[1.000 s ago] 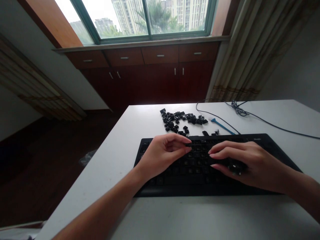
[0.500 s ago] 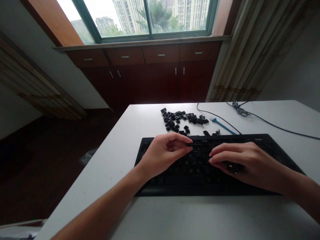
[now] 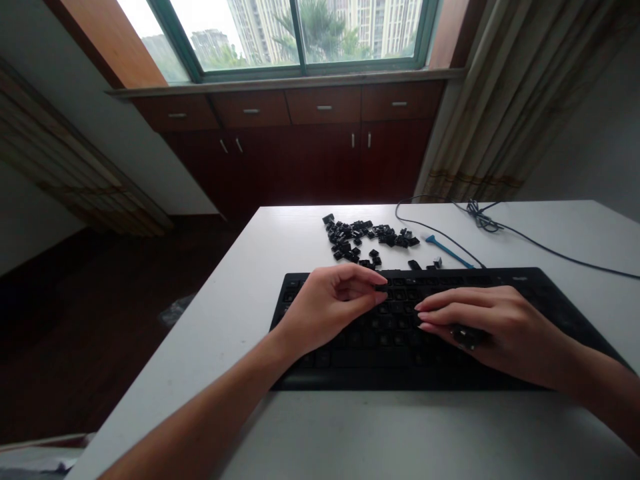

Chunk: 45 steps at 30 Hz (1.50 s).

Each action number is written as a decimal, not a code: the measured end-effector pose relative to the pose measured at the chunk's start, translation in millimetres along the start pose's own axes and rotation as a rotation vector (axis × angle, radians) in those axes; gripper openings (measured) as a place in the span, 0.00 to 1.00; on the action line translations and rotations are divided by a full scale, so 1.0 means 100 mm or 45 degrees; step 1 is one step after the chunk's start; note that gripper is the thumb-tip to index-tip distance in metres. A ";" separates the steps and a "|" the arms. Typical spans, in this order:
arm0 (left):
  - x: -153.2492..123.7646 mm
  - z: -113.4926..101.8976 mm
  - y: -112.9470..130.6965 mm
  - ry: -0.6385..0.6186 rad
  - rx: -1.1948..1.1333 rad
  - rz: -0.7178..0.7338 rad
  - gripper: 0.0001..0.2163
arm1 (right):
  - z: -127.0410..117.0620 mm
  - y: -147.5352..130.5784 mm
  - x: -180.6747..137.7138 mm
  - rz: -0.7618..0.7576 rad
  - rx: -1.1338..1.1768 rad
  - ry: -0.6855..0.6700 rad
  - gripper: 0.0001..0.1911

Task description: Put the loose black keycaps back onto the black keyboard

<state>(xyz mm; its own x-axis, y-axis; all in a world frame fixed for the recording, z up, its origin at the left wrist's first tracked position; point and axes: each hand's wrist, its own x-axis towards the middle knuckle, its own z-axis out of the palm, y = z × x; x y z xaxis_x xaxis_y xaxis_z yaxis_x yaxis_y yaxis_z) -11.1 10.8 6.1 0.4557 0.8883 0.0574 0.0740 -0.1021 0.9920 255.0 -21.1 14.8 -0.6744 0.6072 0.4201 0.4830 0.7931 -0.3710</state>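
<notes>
A black keyboard (image 3: 390, 377) lies across the white table under both hands, with small pale spots showing among its key positions. My left hand (image 3: 327, 303) is over its left-middle part, thumb and forefinger pinched around a small dark piece that looks like a keycap; the fingers hide most of it. To the right, my right hand (image 3: 487, 320) curls low over the keys, fingertips together near the middle rows. Black keycaps (image 3: 466, 337) show under its curled fingers, against the palm. Behind the keyboard lies a heap of loose black keycaps (image 3: 345, 233).
A blue stick-like tool (image 3: 449, 251) lies behind the keyboard, beside a small pale piece (image 3: 438, 262). A black cable (image 3: 550, 253) with a tied bundle runs over the table's (image 3: 220, 300) back right. Wooden cabinets (image 3: 305, 160) stand beyond, under a window.
My right hand's fingertips have shifted very slightly left over the keys. My left hand keeps its pinch in nearly the same place. The view has moved a little.
</notes>
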 end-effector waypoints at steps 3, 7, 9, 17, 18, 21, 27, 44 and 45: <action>0.00 0.00 0.00 0.003 0.000 0.005 0.12 | 0.01 -0.02 0.01 0.007 0.027 -0.011 0.05; 0.00 0.00 0.00 0.007 0.007 0.006 0.12 | 0.01 -0.02 0.02 0.042 0.007 -0.064 0.04; 0.00 0.00 0.00 0.003 -0.001 0.005 0.12 | 0.01 -0.03 0.02 0.065 -0.005 -0.079 0.03; 0.00 0.00 0.01 -0.008 -0.027 0.005 0.12 | -0.06 -0.14 0.05 0.297 0.241 0.165 0.06; 0.00 0.00 0.01 -0.009 -0.031 0.003 0.13 | -0.08 -0.18 0.08 0.387 0.377 0.282 0.09; 0.00 0.00 0.01 -0.004 -0.027 0.006 0.14 | -0.12 -0.34 0.24 0.615 0.937 0.481 0.23; 0.01 -0.01 0.02 0.035 -0.008 0.054 0.16 | -0.01 -0.52 0.61 0.495 1.374 0.508 0.25; 0.00 -0.01 0.00 -0.032 -0.187 0.086 0.16 | 0.00 -0.23 0.38 0.357 0.145 0.487 0.01; 0.00 -0.01 0.00 -0.033 -0.186 0.081 0.17 | 0.03 -0.20 0.35 0.306 0.105 0.450 0.04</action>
<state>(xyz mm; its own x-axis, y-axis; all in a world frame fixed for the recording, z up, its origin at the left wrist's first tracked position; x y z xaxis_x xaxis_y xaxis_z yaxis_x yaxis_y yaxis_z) -11.6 11.6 6.4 0.4785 0.8699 0.1197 -0.0850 -0.0898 0.9923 219.8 -15.3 34.3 -0.3086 0.7643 0.5663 0.5467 0.6297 -0.5520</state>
